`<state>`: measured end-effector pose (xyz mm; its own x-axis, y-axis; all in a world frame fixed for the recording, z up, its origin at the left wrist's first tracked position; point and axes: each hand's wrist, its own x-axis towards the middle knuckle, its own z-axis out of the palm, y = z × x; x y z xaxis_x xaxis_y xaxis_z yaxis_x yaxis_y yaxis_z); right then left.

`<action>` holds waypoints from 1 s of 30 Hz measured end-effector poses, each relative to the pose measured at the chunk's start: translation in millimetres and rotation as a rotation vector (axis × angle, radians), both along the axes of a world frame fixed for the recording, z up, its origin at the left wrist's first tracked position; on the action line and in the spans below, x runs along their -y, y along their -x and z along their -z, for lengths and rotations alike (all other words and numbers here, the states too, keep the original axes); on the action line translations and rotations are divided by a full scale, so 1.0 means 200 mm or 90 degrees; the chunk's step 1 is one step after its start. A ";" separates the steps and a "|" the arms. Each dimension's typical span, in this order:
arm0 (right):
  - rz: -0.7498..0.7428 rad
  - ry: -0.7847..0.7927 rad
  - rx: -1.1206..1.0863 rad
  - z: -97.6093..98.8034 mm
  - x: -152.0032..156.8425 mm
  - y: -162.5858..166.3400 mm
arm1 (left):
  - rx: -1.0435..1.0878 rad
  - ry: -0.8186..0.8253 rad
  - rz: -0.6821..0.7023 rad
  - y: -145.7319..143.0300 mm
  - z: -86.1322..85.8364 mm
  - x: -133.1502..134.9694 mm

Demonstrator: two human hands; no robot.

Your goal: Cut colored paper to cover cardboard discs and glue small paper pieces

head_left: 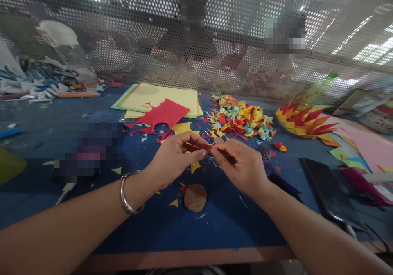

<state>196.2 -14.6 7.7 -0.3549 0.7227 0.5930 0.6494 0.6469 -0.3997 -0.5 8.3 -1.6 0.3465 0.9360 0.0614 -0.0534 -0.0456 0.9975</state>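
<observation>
My left hand (175,158), with a metal bangle on its wrist, and my right hand (241,164) meet over the middle of a blue table (147,222). Both pinch a small red paper piece (207,147) between thumb and fingers. A brown cardboard disc (195,197) lies on the table just below my hands. Small yellow and red paper scraps lie scattered around them.
A red cut sheet (162,113) lies on yellow sheets (159,97) behind my hands. A heap of folded coloured paper bits (241,119) and a red-and-yellow spiked paper piece (303,121) sit to the right. A dark phone (330,193) lies at right. A perforated screen (196,41) stands behind, with people beyond it.
</observation>
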 end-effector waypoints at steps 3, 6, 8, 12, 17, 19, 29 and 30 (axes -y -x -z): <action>-0.005 0.007 -0.013 0.00 0.00 0.00 | 0.013 0.033 0.017 0.00 -0.01 0.00; -0.013 0.012 -0.027 0.00 0.00 -0.01 | 0.019 0.055 0.038 0.01 -0.01 0.00; -0.019 0.017 -0.037 0.00 0.00 -0.01 | 0.027 0.065 0.050 0.02 -0.01 0.00; -0.023 0.022 -0.048 -0.01 0.01 -0.02 | 0.037 0.074 0.061 0.02 -0.01 0.00; -0.025 0.045 -0.063 -0.01 0.01 -0.02 | 0.031 0.074 0.053 0.02 -0.02 -0.01; -0.027 0.059 -0.066 -0.01 0.01 -0.02 | 0.019 0.063 0.051 0.03 -0.02 -0.01; -0.027 0.095 -0.066 0.00 0.00 -0.03 | 0.027 0.096 0.096 0.05 -0.02 -0.01; -0.027 0.093 -0.064 0.00 0.00 -0.02 | 0.030 0.103 0.100 0.05 -0.02 -0.01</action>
